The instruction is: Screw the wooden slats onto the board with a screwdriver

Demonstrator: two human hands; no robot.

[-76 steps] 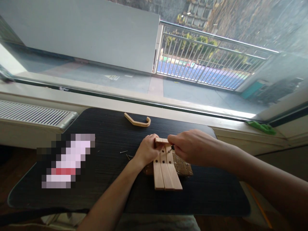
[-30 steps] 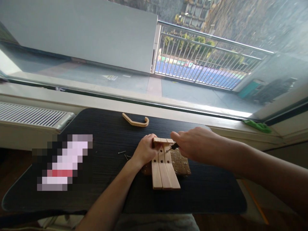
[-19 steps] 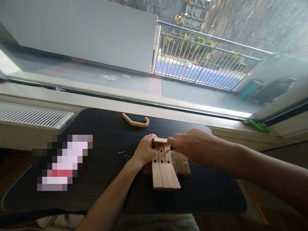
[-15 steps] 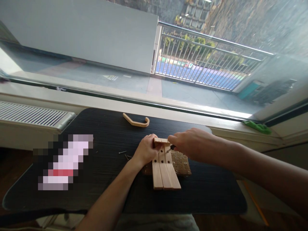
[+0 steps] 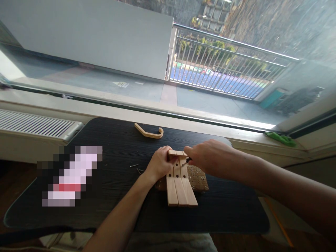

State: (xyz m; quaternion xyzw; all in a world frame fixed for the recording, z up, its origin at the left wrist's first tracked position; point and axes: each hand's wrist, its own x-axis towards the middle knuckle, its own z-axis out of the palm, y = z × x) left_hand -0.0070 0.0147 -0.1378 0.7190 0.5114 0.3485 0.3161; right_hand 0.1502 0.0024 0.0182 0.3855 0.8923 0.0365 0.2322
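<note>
Three light wooden slats point(image 5: 180, 185) lie side by side, with holes near their far ends, on top of a perforated wooden board point(image 5: 198, 176). My left hand point(image 5: 159, 164) grips the far left end of the slats, fingers curled over the edge. My right hand point(image 5: 207, 157) is closed around a small dark tool point(image 5: 188, 160) whose tip sits at a hole in the right slat.
All of this rests on a black wood-grain table point(image 5: 118, 196). A curved wooden piece point(image 5: 149, 132) lies near the far edge. A few small screws point(image 5: 136, 168) lie left of my left hand. A blurred pink-white object point(image 5: 70, 176) sits at left. Radiator and window behind.
My right hand has shifted slightly back and forth at the far end of the slats, with the tool staying at the right slat. My left hand has held still.
</note>
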